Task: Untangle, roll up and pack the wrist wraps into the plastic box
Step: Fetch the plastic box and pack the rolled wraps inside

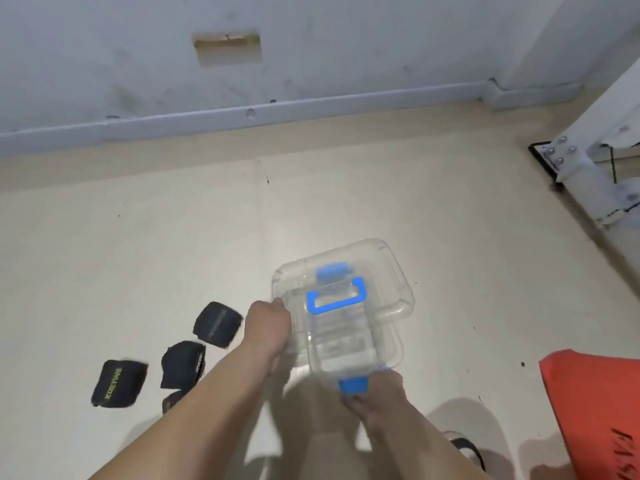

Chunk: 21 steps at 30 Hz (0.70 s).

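Observation:
A clear plastic box (391,351) with blue latches and a blue handle sits on the pale floor, its clear lid (394,268) shifted toward the far side. My left hand (268,325) grips the box's left rim. My right hand (375,393) pinches the near blue latch (351,384). The box looks empty inside, though blur makes this unsure. Three rolled black wrist wraps lie on the floor to the left: one (216,323) nearest the box, one (181,363) in the middle, one (117,382) with yellow lettering. Another dark piece (171,400) peeks out beside my left forearm.
An orange bag (595,407) lies at the right edge. A white metal frame foot (568,161) with bolts stands at the far right. A grey skirting board (277,112) runs along the wall. A sandal (467,448) shows near my right arm.

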{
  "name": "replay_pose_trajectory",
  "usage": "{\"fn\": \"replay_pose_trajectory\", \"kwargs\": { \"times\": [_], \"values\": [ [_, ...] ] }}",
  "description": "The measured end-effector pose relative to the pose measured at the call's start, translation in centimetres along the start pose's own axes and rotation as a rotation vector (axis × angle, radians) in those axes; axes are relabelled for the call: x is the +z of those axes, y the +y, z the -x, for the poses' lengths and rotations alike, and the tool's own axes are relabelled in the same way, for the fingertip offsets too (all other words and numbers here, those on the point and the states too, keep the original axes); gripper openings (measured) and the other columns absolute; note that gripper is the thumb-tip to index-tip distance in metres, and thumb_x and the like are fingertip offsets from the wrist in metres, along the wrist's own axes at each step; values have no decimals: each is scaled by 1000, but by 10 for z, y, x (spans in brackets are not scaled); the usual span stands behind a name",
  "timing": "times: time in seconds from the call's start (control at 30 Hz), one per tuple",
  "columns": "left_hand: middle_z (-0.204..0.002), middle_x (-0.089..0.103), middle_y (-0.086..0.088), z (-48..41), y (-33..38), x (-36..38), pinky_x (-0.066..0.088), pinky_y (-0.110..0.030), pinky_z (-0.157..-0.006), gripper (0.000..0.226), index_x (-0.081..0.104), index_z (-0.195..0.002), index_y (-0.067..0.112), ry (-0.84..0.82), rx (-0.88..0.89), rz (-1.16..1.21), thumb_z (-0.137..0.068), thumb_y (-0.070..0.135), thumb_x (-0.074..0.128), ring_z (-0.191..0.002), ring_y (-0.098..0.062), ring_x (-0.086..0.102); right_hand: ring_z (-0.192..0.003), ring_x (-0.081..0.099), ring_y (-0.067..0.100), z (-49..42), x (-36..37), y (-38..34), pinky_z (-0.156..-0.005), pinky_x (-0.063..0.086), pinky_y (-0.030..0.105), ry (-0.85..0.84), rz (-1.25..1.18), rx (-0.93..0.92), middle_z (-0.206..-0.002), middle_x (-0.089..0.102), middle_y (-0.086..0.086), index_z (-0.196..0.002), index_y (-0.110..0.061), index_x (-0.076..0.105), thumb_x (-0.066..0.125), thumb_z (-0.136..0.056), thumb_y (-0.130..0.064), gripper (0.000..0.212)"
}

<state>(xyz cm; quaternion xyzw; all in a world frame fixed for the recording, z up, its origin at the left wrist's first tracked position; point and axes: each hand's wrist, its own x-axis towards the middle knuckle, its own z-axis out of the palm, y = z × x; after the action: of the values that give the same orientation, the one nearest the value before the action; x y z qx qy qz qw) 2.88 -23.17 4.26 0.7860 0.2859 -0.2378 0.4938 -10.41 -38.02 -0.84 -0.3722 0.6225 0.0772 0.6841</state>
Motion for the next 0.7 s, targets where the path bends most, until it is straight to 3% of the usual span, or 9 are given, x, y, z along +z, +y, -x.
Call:
{"fn": "replay_pose_trajectory", "kwargs": {
  "times": [0.1,0.2,0.23,0.3,0.37,0.43,0.53,0.6,0.7],
  "values": [
    [-100,59,-13,22,-14,-7,47,-34,-76,34,56,-123,-4,-8,-97,141,-107,24,47,-79,-27,57,-78,55,33,25,-8,2,-86,62,60,78,366,-12,-104,56,19,-124,2,58,54,-86,-9,40],
    [-98,61,-13,38,-21,-13,50,-36,-74,32,56,-124,-2,-26,-125,249,-103,22,49,-79,-29,60,-103,57,38,48,-17,-18,-97,52,48,205,451,-228,-140,47,17,-145,-11,49,57,-85,-11,61],
    [-97,62,-12,39,-24,-14,53,-37,-73,30,58,-121,0,-20,-141,274,-102,22,50,-80,-30,62,-100,55,35,60,-17,-27,-93,51,45,153,396,-292,-136,50,15,-144,-13,51,57,-86,-6,58],
    [-91,66,-12,46,-30,-13,57,-34,-62,22,62,-109,4,-43,-182,295,-103,21,50,-70,-27,64,-88,56,30,84,-12,-43,-80,52,43,-145,273,-317,-108,60,12,-127,-10,62,56,-84,2,44],
    [-65,55,-9,59,-34,-9,40,-23,-45,20,58,-92,6,-104,-209,277,-105,15,45,-45,-18,47,-89,64,29,101,-7,-49,-79,59,45,-405,257,-271,-99,62,13,-116,-10,63,62,-79,-1,37],
    [-53,43,-6,67,-33,0,30,-22,-45,28,52,-84,8,-153,-206,274,-108,18,43,-39,-16,34,-85,71,27,105,0,-58,-75,61,43,-425,383,-315,-100,66,14,-113,-11,63,69,-75,-6,39],
    [-51,47,-10,71,-25,14,37,-24,-46,30,57,-85,2,-246,-197,264,-108,16,45,-41,-19,40,-74,69,23,103,3,-72,-67,56,40,-454,531,-471,-95,64,10,-103,-15,60,65,-84,-4,22],
    [-48,49,-10,69,-18,25,42,-22,-47,24,59,-85,-1,-300,-210,278,-102,8,44,-40,-20,45,-75,66,22,100,5,-80,-68,52,40,-486,611,-534,-92,60,6,-100,-16,54,66,-78,-17,25],
    [-50,56,-11,68,-8,42,46,-19,-45,25,63,-94,-4,-405,-186,253,-103,6,42,-37,-19,54,-71,62,23,86,11,-87,-72,57,45,-338,745,-722,-80,57,3,-88,-16,47,70,-86,-35,30]
  ]
}}
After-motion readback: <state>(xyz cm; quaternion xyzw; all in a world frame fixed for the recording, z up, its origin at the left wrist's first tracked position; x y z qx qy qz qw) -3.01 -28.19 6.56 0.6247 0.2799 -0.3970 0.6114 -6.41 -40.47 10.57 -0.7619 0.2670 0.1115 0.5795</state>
